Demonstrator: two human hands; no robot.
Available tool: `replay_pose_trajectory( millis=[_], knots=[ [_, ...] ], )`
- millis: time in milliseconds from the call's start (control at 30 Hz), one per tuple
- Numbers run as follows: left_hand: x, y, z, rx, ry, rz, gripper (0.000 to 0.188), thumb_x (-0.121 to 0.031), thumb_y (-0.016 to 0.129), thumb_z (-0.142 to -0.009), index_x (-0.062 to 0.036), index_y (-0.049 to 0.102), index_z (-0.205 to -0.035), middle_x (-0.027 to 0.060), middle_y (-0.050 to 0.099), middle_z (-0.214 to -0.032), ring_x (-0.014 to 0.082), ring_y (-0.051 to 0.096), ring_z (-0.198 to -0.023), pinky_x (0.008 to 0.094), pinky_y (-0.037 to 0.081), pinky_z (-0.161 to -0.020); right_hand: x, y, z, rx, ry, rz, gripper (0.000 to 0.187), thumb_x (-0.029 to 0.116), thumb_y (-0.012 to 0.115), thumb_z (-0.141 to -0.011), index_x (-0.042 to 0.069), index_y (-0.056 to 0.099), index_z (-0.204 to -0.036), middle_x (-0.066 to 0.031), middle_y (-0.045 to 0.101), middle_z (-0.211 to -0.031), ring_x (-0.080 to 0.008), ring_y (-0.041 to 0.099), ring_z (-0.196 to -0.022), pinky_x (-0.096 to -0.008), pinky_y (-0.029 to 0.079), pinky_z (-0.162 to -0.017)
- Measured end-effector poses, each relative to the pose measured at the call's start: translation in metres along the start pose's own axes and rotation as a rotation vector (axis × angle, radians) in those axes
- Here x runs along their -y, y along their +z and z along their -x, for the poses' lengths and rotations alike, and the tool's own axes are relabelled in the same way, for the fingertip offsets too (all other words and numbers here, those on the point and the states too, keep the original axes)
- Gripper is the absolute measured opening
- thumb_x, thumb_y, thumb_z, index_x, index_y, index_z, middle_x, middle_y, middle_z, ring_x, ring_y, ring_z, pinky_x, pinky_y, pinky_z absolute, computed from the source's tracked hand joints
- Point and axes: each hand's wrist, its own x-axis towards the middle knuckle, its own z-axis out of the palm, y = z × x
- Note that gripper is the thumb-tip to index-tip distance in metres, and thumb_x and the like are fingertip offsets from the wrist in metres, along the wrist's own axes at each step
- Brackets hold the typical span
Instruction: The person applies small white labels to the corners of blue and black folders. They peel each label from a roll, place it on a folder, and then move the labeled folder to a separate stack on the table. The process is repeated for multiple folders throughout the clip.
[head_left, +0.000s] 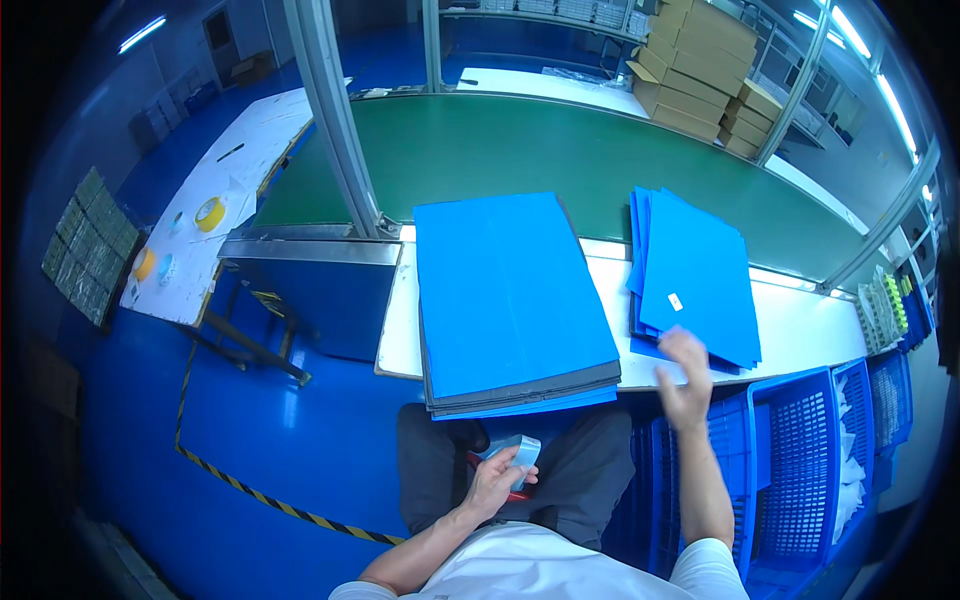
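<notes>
My left hand [496,480] is closed around a pale blue, shiny roll [524,450] that looks like tape, low over my lap. My right hand [686,382] is raised at the near edge of the right stack of blue sheets [700,260], thumb and fingers apart; whether it touches the sheets I cannot tell. On that stack's top sheet sits a small white label [675,301], just beyond my fingertips. A larger stack of blue sheets [515,290] with dark grey layers lies in front of me, its near edge jutting past the table edge.
Both stacks rest on a white table [800,325] beside a green conveyor surface [480,150]. Blue baskets [795,470] stand at the right. A metal post [335,120] rises at the left, near a side table [235,150] with tape rolls. Cardboard boxes [695,65] are piled beyond.
</notes>
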Motion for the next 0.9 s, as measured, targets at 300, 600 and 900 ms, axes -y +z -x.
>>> replay_pose_trajectory(
  millis=[300,600,900],
  knots=[
    [-0.021,0.012,0.009,0.114,0.101,0.178,0.038,-0.004,0.06,-0.1,0.0032,0.06,-0.137,0.0133,0.074,-0.105,0.0191,0.073,-0.091,0.033,0.057,-0.086,0.076,0.08,0.071,0.431,-0.021,-0.29,0.055,0.008,0.082,-0.075,0.004,0.067,-0.127,-0.0149,0.067,-0.131,-0.0313,0.065,-0.119,-0.0402,0.055,-0.093],
    [-0.025,0.014,0.016,0.174,0.154,0.256,0.033,-0.007,0.061,-0.1,0.0055,0.061,-0.131,0.0125,0.074,-0.108,0.019,0.072,-0.095,0.0341,0.057,-0.092,0.08,0.096,0.071,0.293,-0.184,-0.295,0.023,0.003,0.078,-0.076,0.005,0.078,-0.099,-0.0053,0.077,-0.102,-0.0224,0.072,-0.1,-0.0348,0.054,-0.08],
    [-0.03,0.007,0.011,0.06,0.123,0.075,0.022,-0.01,0.066,-0.103,0.0058,0.068,-0.119,0.0104,0.074,-0.11,0.015,0.071,-0.103,0.0281,0.058,-0.091,0.088,0.093,0.071,0.369,-0.129,-0.435,0.036,0.003,0.076,-0.074,0.005,0.077,-0.11,-0.009,0.075,-0.115,-0.0254,0.07,-0.108,-0.0381,0.054,-0.084]
  ],
)
